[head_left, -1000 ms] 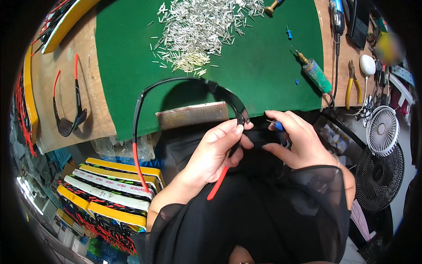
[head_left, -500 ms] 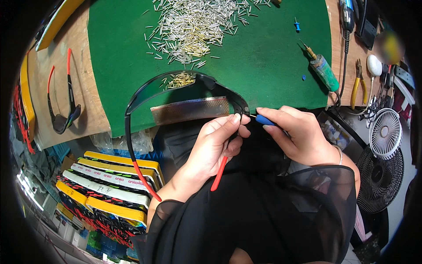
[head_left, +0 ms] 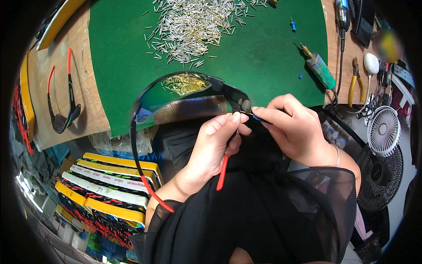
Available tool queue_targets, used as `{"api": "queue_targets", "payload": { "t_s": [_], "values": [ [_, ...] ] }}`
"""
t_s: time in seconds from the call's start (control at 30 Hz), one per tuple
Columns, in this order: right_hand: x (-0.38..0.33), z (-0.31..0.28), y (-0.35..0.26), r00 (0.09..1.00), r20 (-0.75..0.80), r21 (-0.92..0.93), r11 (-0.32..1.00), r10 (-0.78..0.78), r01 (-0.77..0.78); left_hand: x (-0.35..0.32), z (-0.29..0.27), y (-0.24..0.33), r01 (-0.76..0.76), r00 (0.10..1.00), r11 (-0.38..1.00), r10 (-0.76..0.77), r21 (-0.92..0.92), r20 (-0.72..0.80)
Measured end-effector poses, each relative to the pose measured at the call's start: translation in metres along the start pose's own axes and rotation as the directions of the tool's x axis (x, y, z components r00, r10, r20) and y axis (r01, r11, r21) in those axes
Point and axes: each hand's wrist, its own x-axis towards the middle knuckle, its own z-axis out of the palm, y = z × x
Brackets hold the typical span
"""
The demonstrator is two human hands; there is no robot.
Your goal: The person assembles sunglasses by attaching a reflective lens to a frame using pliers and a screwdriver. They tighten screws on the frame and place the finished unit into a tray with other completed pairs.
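Observation:
My left hand (head_left: 217, 141) is closed around the hinge end of black sunglasses (head_left: 214, 82) with red-tipped temples. The lens is tinted, and one temple arcs down on the left past my left forearm. In my right hand (head_left: 299, 127), thumb and fingers pinch a small blue-handled pin (head_left: 257, 118). Its thin metal tip meets the frame by the hinge, beside my left thumb. My fingers partly cover the pin's handle and the hinge.
A heap of small metal pins (head_left: 193, 33) lies on the green mat (head_left: 263, 66). A blue pushpin (head_left: 293, 24), a green-handled soldering iron (head_left: 323, 70) and yellow-handled pliers (head_left: 355, 83) lie right. More sunglasses (head_left: 66, 114) rest left, above stacked boxes (head_left: 114, 189). Fans (head_left: 382, 132) stand at right.
The sunglasses have tilted, so more of the tinted lens shows, and the red temple tips have shifted right. My right hand has turned slightly, covering more of the blue handle.

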Motion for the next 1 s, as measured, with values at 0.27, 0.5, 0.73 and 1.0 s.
{"api": "queue_targets", "payload": {
  "t_s": [0.27,0.5,0.73,1.0],
  "values": [
    [0.01,-0.007,-0.005,0.984,0.168,-0.133,0.991,0.053,-0.03,0.003,0.002,-0.003,-0.051,0.999,0.997,0.05,0.059,0.011],
    [0.013,-0.009,-0.015,0.991,0.129,-0.279,0.957,-0.044,0.079,0.004,0.003,-0.004,-0.084,0.996,0.996,0.082,0.03,0.037],
    [0.027,-0.014,-0.007,0.903,0.337,0.023,0.956,0.267,-0.291,0.008,-0.002,0.003,0.008,0.996,1.0,-0.009,0.007,0.088],
    [0.028,-0.011,-0.012,0.888,0.351,0.124,0.925,0.298,-0.359,0.007,0.0,0.001,0.023,0.995,1.0,-0.02,-0.022,0.101]
  ]
}}
